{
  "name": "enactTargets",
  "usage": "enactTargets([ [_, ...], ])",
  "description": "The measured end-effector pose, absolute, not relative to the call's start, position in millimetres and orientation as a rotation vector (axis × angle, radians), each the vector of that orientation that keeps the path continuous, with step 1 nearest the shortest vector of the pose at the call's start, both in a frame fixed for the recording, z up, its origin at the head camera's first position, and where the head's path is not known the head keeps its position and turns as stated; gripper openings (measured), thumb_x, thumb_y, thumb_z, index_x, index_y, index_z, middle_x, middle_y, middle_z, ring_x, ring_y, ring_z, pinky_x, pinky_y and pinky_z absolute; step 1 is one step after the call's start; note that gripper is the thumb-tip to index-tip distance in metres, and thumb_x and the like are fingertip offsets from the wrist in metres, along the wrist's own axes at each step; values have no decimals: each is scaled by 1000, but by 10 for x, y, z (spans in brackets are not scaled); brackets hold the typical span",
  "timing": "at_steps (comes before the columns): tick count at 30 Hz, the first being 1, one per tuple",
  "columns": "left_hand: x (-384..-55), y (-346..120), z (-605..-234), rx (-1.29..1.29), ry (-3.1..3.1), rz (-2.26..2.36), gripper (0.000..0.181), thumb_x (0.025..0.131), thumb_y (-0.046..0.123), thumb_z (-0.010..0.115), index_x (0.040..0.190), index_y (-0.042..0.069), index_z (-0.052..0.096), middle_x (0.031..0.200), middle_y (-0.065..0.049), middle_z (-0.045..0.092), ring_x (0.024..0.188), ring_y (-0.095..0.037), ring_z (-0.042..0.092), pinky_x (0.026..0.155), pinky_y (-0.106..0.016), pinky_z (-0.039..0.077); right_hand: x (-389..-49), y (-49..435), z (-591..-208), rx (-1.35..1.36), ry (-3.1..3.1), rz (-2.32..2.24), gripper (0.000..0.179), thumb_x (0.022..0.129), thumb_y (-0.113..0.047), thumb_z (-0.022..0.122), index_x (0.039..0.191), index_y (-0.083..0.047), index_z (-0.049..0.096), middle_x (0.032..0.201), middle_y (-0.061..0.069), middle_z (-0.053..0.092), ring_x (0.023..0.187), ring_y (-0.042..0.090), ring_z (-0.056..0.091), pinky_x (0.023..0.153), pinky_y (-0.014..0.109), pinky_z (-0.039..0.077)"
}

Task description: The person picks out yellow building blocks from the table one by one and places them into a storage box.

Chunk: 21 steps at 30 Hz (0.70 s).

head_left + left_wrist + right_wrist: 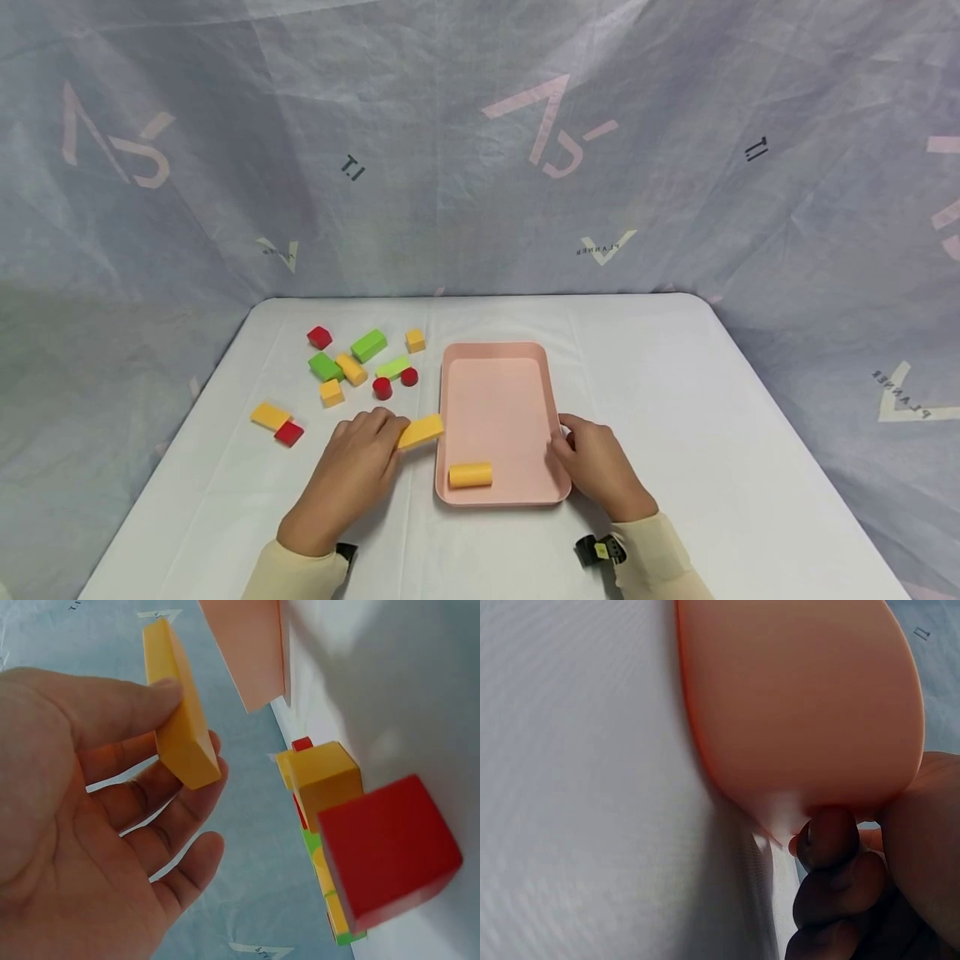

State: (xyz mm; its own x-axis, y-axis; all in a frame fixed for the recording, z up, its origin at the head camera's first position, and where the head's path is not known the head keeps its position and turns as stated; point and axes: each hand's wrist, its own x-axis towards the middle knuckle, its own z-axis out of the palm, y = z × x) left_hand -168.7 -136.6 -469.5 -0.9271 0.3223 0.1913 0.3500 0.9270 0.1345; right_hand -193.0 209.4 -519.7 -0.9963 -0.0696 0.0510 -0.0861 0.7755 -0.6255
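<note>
My left hand [352, 467] pinches a flat yellow rectangular block [422, 431] between thumb and fingers. The block's far end overlaps the left rim of a pink tray [495, 392] in the head view. In the left wrist view the thumb lies on one broad face of the block [185, 746], and the lower fingers are loosely bent. My right hand [600, 468] grips the tray's right rim, thumb over the edge and the other fingers curled by the outer wall [802, 712]. Inside the tray, at its near left corner, lies a yellow cylinder [470, 476].
Left of the tray lie several loose blocks: green blocks [369, 345], a yellow cylinder [351, 368], small yellow cubes [332, 393] and red round pieces [382, 388]. Nearer the left edge, a yellow block [270, 416] touches a red block [288, 433]. A white cloth covers the table [675, 400].
</note>
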Motion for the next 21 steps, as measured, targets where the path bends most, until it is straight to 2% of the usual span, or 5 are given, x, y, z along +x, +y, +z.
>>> enactTargets([
  [8, -1707, -1325, -4683, -590, -2859, -258, 34, 89, 20, 81, 121, 13, 71, 106, 1, 63, 96, -18, 57, 88, -40, 48, -1936, 2090, -5195, 125, -2940, 1045, 22, 102, -21, 58, 116, -19, 75, 50, -7, 44, 42, 7, 35, 43, 24, 31],
  [21, -1733, -1255, -4687, -635, -2876, -257, 35, 89, 20, 81, 123, 15, 70, 107, 2, 61, 95, -17, 55, 86, -36, 45, -1927, 2090, -5186, 114, -2958, 1031, 23, 102, -23, 58, 118, -19, 74, 51, -7, 45, 42, 7, 36, 44, 24, 31],
])
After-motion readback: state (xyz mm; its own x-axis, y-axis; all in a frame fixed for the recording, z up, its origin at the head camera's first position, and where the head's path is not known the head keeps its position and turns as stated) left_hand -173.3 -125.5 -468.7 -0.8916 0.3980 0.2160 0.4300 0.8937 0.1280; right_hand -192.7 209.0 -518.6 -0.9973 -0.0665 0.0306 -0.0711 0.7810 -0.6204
